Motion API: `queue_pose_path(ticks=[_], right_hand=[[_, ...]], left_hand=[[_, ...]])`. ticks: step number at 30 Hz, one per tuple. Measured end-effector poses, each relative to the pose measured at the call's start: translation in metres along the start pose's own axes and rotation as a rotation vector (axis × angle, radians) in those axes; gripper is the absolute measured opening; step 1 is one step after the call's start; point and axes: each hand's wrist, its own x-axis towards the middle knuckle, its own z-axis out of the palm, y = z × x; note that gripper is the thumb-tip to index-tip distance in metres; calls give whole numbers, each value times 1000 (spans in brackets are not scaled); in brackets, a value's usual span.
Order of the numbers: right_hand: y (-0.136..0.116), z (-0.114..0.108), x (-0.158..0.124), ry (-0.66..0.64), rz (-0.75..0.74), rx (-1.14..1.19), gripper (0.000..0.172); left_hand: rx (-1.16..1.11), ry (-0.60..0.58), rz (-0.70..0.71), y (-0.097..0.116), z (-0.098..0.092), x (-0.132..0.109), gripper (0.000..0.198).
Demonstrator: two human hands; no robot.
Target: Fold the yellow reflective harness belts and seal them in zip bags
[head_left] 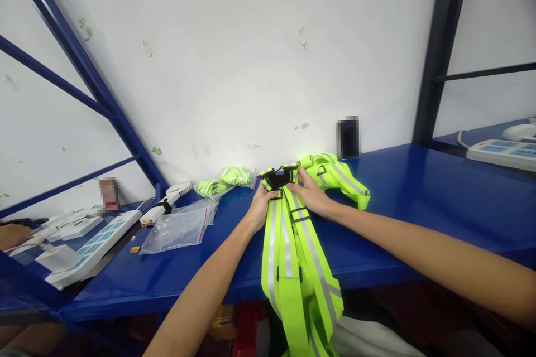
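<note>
A neon-yellow reflective harness [288, 245] with silver stripes hangs from the blue table over its front edge. At its top is a black piece [280, 177], which looks like a buckle or joining part. My left hand [262, 204] grips the harness at the left of that piece, thumb near a black strap slider. On the right side, my right hand [309, 192] pinches the straps beside the same black piece. Lower down, more black sliders [300, 215] sit on the straps. Part of the fingers of both hands is hidden behind the webbing.
Another neon strap bundle [341, 175] lies behind my right hand. Bagged rolled straps [224, 181] and flat zip bags [180, 228] lie left, near a white handheld fan [167, 201]. A dark blurred box [348, 138] stands at the wall. Power strips [94, 248] lie beyond the left frame.
</note>
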Motion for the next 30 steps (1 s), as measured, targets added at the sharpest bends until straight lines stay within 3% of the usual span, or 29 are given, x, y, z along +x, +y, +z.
queue_pose_path(ticks=[4,10,13,17,21,27,30], right_hand=[[4,11,-6,62,-115,-128,38],[10,15,-12,57,-87,-210,50],[10,11,-9,51,-12,-186,60],[7,10,-5,48,37,-125,66],[2,14,-4,43,38,-31,62],[-2,14,-5,116,107,19,47],[-5,13,-8,60,120,86,29]], left_hand=[[-20,-11,-20,-3,7,-2,55],[153,103,-66,-7,14,-6,56],[210,113,15,-6,16,-6,56],[117,101,113,-4,15,-4,60],[101,148,62,-4,12,-4,58],[-91,-81,-126,8,18,-11,48],[-96,-101,-185,12,18,-12,57]])
